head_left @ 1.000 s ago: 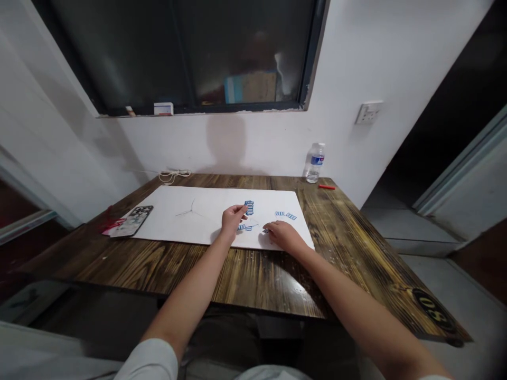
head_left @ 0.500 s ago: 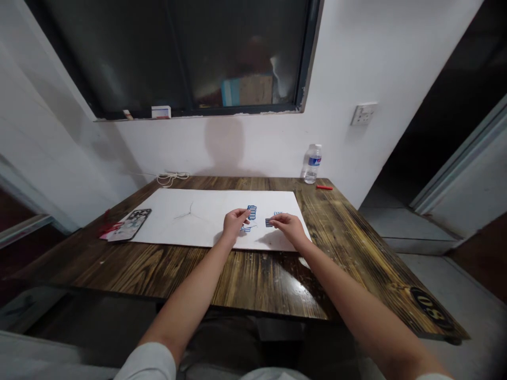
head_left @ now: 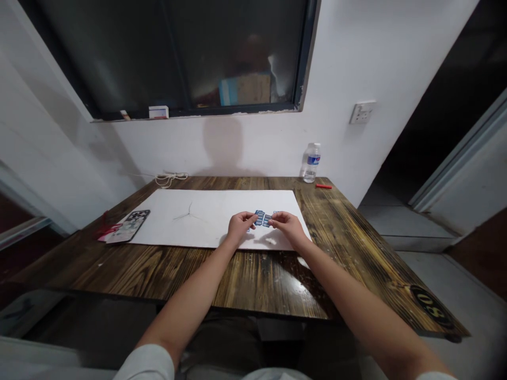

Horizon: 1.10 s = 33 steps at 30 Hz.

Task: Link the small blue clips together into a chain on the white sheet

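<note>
My left hand (head_left: 240,226) pinches a small flat blue piece with grey bars (head_left: 260,217) between thumb and fingers. A similar blue-and-grey piece (head_left: 267,220) is pinched in my right hand (head_left: 288,226). The two pieces are held edge to edge above the white board (head_left: 214,211); whether they touch I cannot tell. Another bit of blue (head_left: 276,212) shows on the board just behind my right hand. Part of the left piece is covered by my fingertips. The exact kind of these pieces is too small to make out.
Thin dark wires (head_left: 189,214) lie on the board's left half. A patterned phone (head_left: 132,224) rests at its left end beside something red (head_left: 109,229). At the back of the wooden table (head_left: 166,269) are a coiled white cable (head_left: 168,179), a water bottle (head_left: 312,162) and a red pen-like stick (head_left: 324,186).
My left hand has moved slightly right, bringing its piece against or close to the one in my right hand. Both pieces are now tilted. My right hand has stayed nearly in place.
</note>
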Tool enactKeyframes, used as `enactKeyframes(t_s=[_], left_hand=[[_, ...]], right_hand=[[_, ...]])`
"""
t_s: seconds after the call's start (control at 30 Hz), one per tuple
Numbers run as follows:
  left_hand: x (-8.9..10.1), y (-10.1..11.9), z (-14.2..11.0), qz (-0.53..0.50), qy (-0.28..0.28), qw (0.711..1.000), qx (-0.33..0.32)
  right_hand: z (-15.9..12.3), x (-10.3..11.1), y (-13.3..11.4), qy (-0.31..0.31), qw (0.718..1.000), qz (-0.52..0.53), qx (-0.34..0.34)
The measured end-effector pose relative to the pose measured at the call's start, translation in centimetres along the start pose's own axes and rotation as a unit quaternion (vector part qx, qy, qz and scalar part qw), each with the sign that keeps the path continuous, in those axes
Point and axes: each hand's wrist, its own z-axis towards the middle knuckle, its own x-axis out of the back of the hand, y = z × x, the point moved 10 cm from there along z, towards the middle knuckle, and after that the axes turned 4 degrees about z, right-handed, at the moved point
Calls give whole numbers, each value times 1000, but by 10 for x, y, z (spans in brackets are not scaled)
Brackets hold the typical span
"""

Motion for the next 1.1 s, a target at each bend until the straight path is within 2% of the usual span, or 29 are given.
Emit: enactKeyframes(t_s=[0.4,0.7,0.9,1.1], left_hand=[[-16,3,-7,30,-51,998,14],[-26,12,-14,65,-105,992,-16],[-23,9,-9,57,-97,993,-19],[-5,3,-1,31,-32,999,6]], right_hand=[[0,1,3,11,996,-87,23],[-1,2,4,14,992,-124,28],[0,-2,6,-4,990,-136,38],[-1,-5,-1,-17,981,-183,63]])
